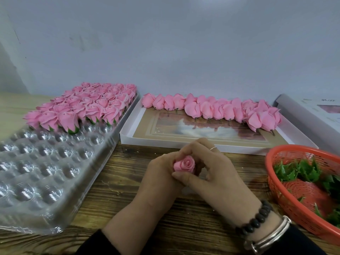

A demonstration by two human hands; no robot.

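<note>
A pink rose head (184, 165) sits between both my hands above the wooden table, its spiral centre facing up. My left hand (158, 178) curls round its left side and base. My right hand (213, 172) wraps round its right side, with the thumb lying across below the bloom. What is under the rose is hidden by my fingers. A clear plastic blister tray (46, 162) lies at the left; several finished pink roses with green bases (86, 105) fill its far rows, and the near cups hold nothing.
A shallow white box lid (217, 144) behind my hands holds a row of several pink rose heads on short stems (215, 108). An orange mesh basket (276, 162) with green leaf calyxes (301, 171) stands at the right. A paper-covered box (312, 109) lies far right, against the wall.
</note>
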